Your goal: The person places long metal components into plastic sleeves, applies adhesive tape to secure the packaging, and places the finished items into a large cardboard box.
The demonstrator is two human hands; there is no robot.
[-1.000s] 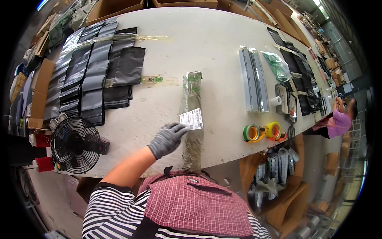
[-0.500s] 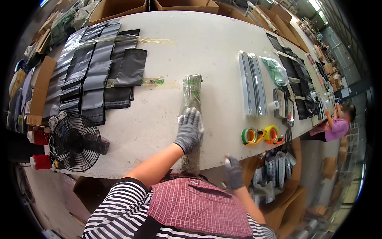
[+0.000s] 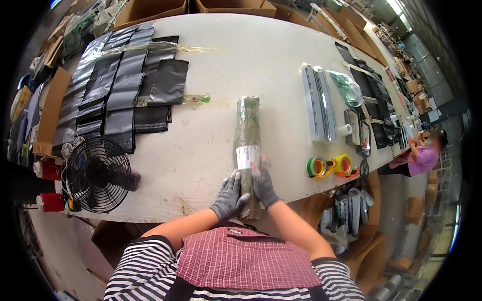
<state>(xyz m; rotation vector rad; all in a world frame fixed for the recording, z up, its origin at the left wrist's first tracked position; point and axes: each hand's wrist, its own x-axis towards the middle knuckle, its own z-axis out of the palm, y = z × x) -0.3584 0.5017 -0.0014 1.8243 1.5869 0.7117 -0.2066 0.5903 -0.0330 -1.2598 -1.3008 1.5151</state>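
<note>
- Greenish, clear-looking film wraps the long parcel (image 3: 247,130), which lies on the pale counter (image 3: 283,55) directly in front of the person.
- Its long axis runs away from the body, the near end by the counter's front edge, the far end toward the middle.
- White label (image 3: 247,157) sits about midway along its top.
- Left grip (image 3: 227,198), grey-gloved: fingers extended and close together along the parcel's left side, thumb spread away from them over the near part.
- Right grip (image 3: 264,188), gloved likewise: fingers fairly straight against the right side, not wrapped around it; its thumb is hard to make out.
- Parcel lies between the two, both touching its near half; the right reaches slightly farther, nearer the label's lower corner.
- Tape dispensers (image 3: 345,164) stand well right; a black fan (image 3: 98,173) stands well left.
</note>
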